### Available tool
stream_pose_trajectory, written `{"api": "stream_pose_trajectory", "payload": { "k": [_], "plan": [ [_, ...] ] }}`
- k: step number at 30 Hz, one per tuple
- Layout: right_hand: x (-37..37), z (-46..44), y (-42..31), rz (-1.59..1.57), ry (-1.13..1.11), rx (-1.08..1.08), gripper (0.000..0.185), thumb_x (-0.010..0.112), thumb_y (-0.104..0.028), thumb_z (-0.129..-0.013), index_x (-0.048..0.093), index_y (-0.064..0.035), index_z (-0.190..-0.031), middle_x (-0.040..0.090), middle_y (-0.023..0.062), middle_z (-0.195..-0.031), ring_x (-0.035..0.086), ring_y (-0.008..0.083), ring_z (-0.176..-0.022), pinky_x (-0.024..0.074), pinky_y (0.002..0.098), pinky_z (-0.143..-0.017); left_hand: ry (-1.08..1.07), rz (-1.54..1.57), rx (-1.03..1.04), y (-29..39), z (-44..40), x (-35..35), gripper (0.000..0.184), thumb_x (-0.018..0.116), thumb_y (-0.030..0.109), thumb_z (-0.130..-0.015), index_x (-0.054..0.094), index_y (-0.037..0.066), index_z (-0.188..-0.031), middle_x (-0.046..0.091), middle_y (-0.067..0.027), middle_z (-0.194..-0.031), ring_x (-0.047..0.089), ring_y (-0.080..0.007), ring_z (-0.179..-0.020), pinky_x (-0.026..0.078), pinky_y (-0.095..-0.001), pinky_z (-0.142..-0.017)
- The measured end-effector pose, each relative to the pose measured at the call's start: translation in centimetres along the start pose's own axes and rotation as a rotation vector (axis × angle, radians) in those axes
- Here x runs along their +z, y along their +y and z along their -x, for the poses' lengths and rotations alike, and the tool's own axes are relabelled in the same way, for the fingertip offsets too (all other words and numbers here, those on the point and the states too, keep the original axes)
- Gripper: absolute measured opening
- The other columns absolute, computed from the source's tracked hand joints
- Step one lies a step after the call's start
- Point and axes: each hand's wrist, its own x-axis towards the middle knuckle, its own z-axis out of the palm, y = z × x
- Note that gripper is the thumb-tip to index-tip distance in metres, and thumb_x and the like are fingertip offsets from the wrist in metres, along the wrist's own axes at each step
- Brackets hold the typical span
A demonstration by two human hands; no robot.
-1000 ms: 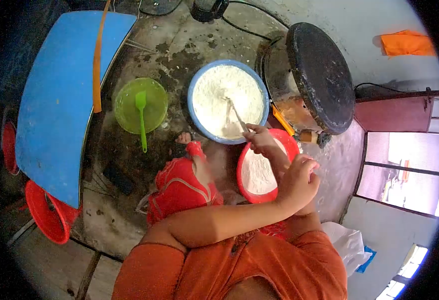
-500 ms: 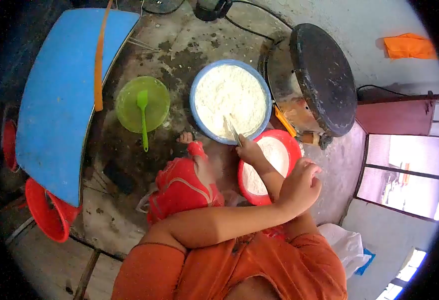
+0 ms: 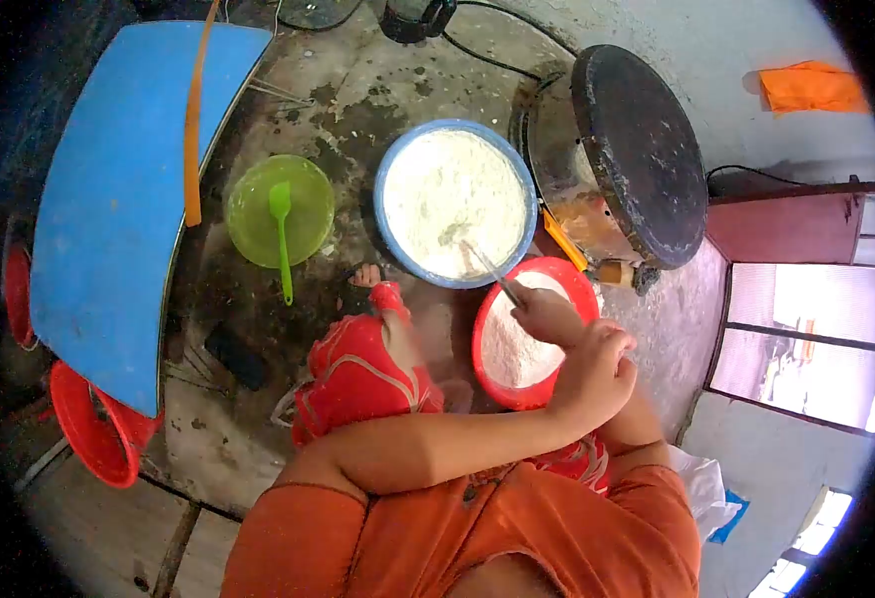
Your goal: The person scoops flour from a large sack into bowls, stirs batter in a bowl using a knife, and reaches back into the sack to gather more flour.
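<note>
My right hand [image 3: 547, 315] is closed round the handle of a metal utensil [image 3: 497, 276]. Its far end is sunk in the white floury mix [image 3: 447, 189] that fills a blue-rimmed basin [image 3: 385, 227], so its head is hidden. Below the right hand, a red basin [image 3: 589, 282] holds white powder that looks like flour [image 3: 517, 344]. My left hand [image 3: 597, 374] lies across my right forearm, its fingers curled in, with nothing visible in them.
Left of the basin, a green bowl [image 3: 243, 234] has a green spatula [image 3: 282, 229] lying across it. A round black griddle [image 3: 642, 154] on a metal stand is at right, with an orange-handled tool [image 3: 565, 242] beside it. A blue board [image 3: 108, 199] and red tub [image 3: 88, 419] are at left.
My right hand has drawn back toward the lower right, over the red basin, and the utensil now enters the mix at a lower slant. My left hand stays nearly in place.
</note>
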Motion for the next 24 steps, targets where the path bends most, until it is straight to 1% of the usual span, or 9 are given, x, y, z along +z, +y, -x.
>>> {"api": "stream_pose_trajectory", "payload": {
  "k": [4, 7, 8, 10, 12, 15, 18, 22, 24],
  "plan": [
    [10.5, -7.8, 2.8, -0.067, 0.246, -0.091, 0.048, 0.052, -0.013, -0.078, 0.045, -0.0062, -0.125, 0.061, 0.0224, -0.077, 0.062, 0.0351, -0.071, 0.0481, 0.0463, -0.064, 0.033, -0.022, -0.014, 0.1, 0.0, 0.2, 0.023, 0.056, 0.0, -0.076, 0.055, 0.001, -0.099, 0.052, -0.013, -0.101, 0.058, -0.026, -0.088, 0.048, -0.0315, -0.077],
    [8.6, -9.0, 0.5, -0.548, 0.287, 0.142, 0.059, 0.057, -0.014, -0.078, 0.039, -0.0032, -0.133, 0.06, 0.0205, -0.072, 0.062, 0.0287, -0.06, 0.0485, 0.0403, -0.058, 0.047, -0.001, -0.041, 0.1, 0.0, 0.5, 0.022, 0.057, -0.001, -0.075, 0.055, 0.003, -0.096, 0.052, -0.0118, -0.101, 0.057, -0.0255, -0.087, 0.048, -0.0318, -0.076],
    [8.4, -9.7, 1.2, -0.755, 0.272, 0.2, 0.062, 0.061, -0.015, -0.08, 0.038, -0.0032, -0.136, 0.057, 0.0119, -0.065, 0.054, 0.0198, -0.048, 0.0426, 0.0348, -0.044, 0.064, -0.002, -0.03, -0.1, 0.1, 0.7, 0.022, 0.057, -0.001, -0.074, 0.055, 0.003, -0.096, 0.052, -0.0117, -0.1, 0.057, -0.0258, -0.087, 0.048, -0.0323, -0.077],
    [3.6, -7.2, 0.1, -1.163, 0.099, 0.359, 0.053, 0.061, -0.013, -0.084, 0.043, -0.0046, -0.133, 0.053, 0.0048, -0.063, 0.046, 0.0134, -0.042, 0.034, 0.0296, -0.035, 0.061, -0.026, 0.015, -0.6, -0.1, 0.8, 0.022, 0.056, -0.001, -0.074, 0.056, 0.002, -0.096, 0.053, -0.0121, -0.098, 0.057, -0.0264, -0.087, 0.048, -0.0325, -0.077],
    [0.7, -4.5, 0.0, -1.188, 0.08, 0.343, 0.047, 0.06, -0.015, -0.086, 0.046, -0.0047, -0.129, 0.05, 0.0019, -0.063, 0.04, 0.0079, -0.039, 0.0269, 0.0228, -0.032, 0.056, -0.083, 0.021, -0.7, -0.2, 0.5, 0.021, 0.056, 0.0, -0.075, 0.056, 0.001, -0.096, 0.054, -0.0131, -0.097, 0.058, -0.0268, -0.087, 0.048, -0.033, -0.077],
    [-1.3, -1.7, 1.8, -0.844, 0.062, 0.326, 0.046, 0.058, -0.017, -0.084, 0.048, -0.0071, -0.128, 0.054, 0.0068, -0.067, 0.048, 0.0162, -0.044, 0.0369, 0.0309, -0.038, 0.03, 0.014, -0.055, 0.1, -0.2, 0.2, 0.021, 0.054, 0.0, -0.077, 0.055, 0.0, -0.098, 0.054, -0.0146, -0.099, 0.06, -0.0281, -0.085, 0.049, -0.0341, -0.076],
    [0.0, -0.3, 3.5, -0.149, 0.124, -0.125, 0.049, 0.056, -0.015, -0.079, 0.047, -0.0125, -0.127, 0.061, 0.0216, -0.079, 0.06, 0.0369, -0.074, 0.0455, 0.0464, -0.07, 0.007, 0.038, -0.075, 0.4, -0.1, 0.1, 0.021, 0.053, 0.0, -0.078, 0.055, -0.001, -0.099, 0.054, -0.015, -0.1, 0.06, -0.0277, -0.087, 0.049, -0.0337, -0.077],
    [4.7, -3.3, 1.6, 0.047, 0.03, -0.079, 0.054, 0.05, -0.008, -0.076, 0.042, -0.0124, -0.13, 0.061, 0.0237, -0.082, 0.061, 0.0384, -0.077, 0.0477, 0.0477, -0.068, 0.001, -0.038, 0.019, -0.8, 0.0, 0.4, 0.022, 0.055, 0.0, -0.077, 0.055, -0.001, -0.099, 0.052, -0.0147, -0.102, 0.058, -0.0252, -0.087, 0.048, -0.0316, -0.079],
    [8.6, -6.2, 1.0, -0.27, 0.228, -0.089, 0.048, 0.051, -0.007, -0.074, 0.049, -0.0075, -0.122, 0.06, 0.0265, -0.084, 0.06, 0.0413, -0.081, 0.0479, 0.0466, -0.073, 0.006, -0.015, -0.031, -0.4, -0.1, 0.4, 0.022, 0.055, -0.001, -0.076, 0.056, 0.0, -0.098, 0.052, -0.0134, -0.101, 0.058, -0.0238, -0.086, 0.047, -0.0309, -0.078]
  ]
}}
